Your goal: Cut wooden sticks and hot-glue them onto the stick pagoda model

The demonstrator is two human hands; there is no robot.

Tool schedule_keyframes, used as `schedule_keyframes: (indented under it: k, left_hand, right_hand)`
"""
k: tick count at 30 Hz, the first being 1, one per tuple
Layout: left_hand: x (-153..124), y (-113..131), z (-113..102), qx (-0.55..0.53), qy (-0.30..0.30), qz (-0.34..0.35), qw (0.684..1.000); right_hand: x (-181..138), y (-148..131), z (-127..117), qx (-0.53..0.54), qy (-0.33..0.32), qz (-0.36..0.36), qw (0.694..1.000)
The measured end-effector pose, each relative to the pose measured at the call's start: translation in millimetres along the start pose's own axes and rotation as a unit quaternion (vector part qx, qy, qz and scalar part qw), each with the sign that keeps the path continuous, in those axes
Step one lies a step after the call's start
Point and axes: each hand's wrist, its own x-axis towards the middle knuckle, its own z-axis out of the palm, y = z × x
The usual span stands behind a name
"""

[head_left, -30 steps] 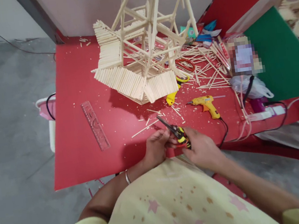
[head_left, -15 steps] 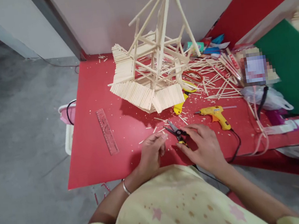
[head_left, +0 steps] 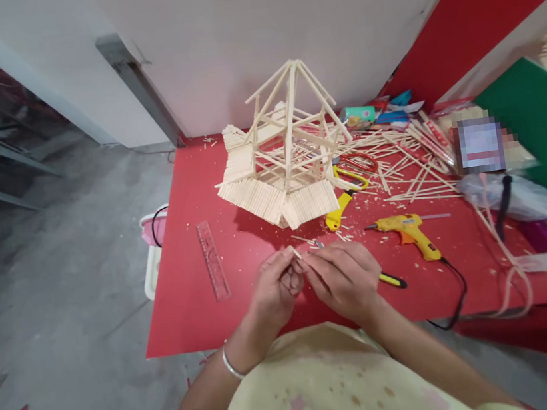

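My left hand pinches a short piece of wooden stick between thumb and fingers, just above the table. Against the stick's other side, the closed fingertips of my right hand meet the left ones. Under my right hand lie the cutters; only a yellow and black handle and a bit of blade show. Beyond both hands stands a tower-like model of wooden sticks, with slatted panels around an open, pointed frame.
A clear ruler lies left on the red table. Right of my hands rests a yellow glue gun with its cord. Scissors, a yellow-handled tool and loose sticks lie behind, beside a plastic bag.
My right hand has come off the cutters' handles and moved left to meet my left hand at the stick. The view has tilted, so the model appears lower and smaller.
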Motion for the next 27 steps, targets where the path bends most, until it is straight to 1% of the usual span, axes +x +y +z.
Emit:
schedule_keyframes:
  k: [3,4,6,10,17,21,27]
  left_hand:
    - [3.9,10.7,3.4,0.0,0.0,0.08,0.997]
    - [6.3,13.0,2.9,0.003,0.0,0.103,0.995]
    - [11.8,15.8,0.6,0.012,0.005,0.124,0.992]
    - [20.0,17.0,-1.3,0.021,0.018,0.121,0.992]
    - [23.1,20.8,9.6,0.008,0.029,0.106,0.994]
    - [24.1,22.4,11.7,0.009,0.039,0.1,0.994]
    - [25.0,22.1,12.9,0.018,0.022,0.113,0.993]
  right_hand:
    - [14.9,0.9,4.9,-0.01,0.059,0.013,0.998]
    - [19.1,1.5,7.3,-0.011,0.068,0.016,0.998]
    - [25.2,3.0,13.0,-0.008,0.079,0.017,0.997]
    - [29.9,5.5,22.4,0.005,0.076,0.011,0.997]
    - [28.8,9.6,28.9,0.019,0.056,0.019,0.998]
    - [26.9,11.7,31.4,0.028,0.042,0.026,0.998]
    - [26.4,13.0,32.6,0.032,0.041,0.035,0.998]
